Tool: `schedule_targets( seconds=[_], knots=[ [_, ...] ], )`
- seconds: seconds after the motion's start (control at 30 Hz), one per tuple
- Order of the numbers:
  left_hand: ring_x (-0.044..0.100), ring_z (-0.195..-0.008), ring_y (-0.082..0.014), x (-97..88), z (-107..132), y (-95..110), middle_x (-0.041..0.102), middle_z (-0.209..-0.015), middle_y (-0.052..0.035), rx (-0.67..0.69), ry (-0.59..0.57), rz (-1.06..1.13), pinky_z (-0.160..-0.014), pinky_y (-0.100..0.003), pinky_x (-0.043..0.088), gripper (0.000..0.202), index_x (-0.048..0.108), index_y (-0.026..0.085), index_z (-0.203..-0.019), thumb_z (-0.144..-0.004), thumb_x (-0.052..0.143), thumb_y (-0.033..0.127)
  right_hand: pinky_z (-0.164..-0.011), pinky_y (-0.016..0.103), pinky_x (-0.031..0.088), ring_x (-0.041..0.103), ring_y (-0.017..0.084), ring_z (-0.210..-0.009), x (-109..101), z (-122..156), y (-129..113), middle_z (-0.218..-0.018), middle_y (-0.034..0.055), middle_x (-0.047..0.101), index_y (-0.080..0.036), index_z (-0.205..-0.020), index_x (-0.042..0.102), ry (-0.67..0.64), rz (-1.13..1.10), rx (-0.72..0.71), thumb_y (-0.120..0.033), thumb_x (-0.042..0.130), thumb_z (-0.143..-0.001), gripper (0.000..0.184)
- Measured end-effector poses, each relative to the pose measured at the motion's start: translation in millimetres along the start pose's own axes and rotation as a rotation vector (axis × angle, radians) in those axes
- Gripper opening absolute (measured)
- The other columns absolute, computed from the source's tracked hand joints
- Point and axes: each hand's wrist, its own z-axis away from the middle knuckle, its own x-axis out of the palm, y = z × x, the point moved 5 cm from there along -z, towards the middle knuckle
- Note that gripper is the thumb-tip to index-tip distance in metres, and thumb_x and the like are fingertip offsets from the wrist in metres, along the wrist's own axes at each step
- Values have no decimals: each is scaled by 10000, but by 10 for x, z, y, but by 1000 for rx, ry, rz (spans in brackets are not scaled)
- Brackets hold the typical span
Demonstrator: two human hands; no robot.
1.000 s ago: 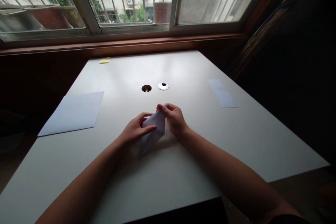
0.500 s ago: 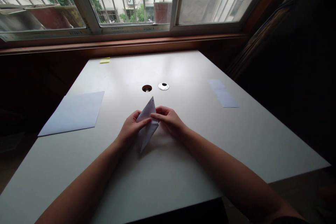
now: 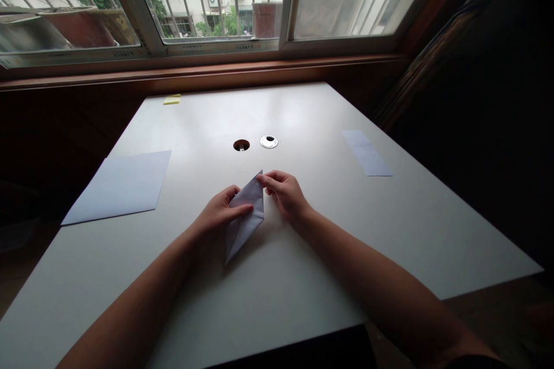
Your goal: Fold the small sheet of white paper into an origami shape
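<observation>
Folded paper (image 3: 251, 223) shifted, well inside table edges (image 3: 428, 176).

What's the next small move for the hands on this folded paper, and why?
Probably a light press by the right hand near the upper tip of the folded paper: it already touches there, while the left hand steadies the other side, thumb across the face.

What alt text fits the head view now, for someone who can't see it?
A folded white paper diamond is held over a white table: the left hand grasps its side, the right hand pinches its far tip. A large paper sheet lies left, a paper strip right; beyond are a round hole and a window.
</observation>
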Motion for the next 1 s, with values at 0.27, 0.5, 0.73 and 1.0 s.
schedule_targets(
  seconds=[0.27,0.5,0.73,1.0],
  knots=[
    [585,-713,-168,10,-10,-34,625,-804,1,10,-20,11,-594,-241,428,388,605,182,-901,-737,756,499,-600,289,365,437,117,-578,-58,-32,-12,-655,-6,598,-206,-705,721,48,-8,-8,-458,815,-673,270],
    [569,-704,-164,-16,-28,-58,604,-778,16,25,53,5,-592,-234,411,388,593,187,-900,-748,743,512,-595,275,371,462,115,-587,-34,-48,5,-650,-5,593,-182,-700,686,-23,85,-49,-497,782,-711,330],
    [562,-688,-139,-26,-11,-52,613,-818,14,59,162,146,-605,-223,420,379,558,193,-958,-788,725,488,-630,274,390,494,125,-634,26,-8,-15,-653,-13,590,-174,-706,661,-151,232,-56,-495,773,-720,340],
    [563,-646,-120,-108,0,-85,614,-783,21,112,332,268,-582,-209,432,360,542,193,-948,-786,741,445,-622,263,394,527,138,-675,138,49,-70,-700,3,617,-165,-710,670,-302,475,-90,-449,753,-746,298]
  ],
)
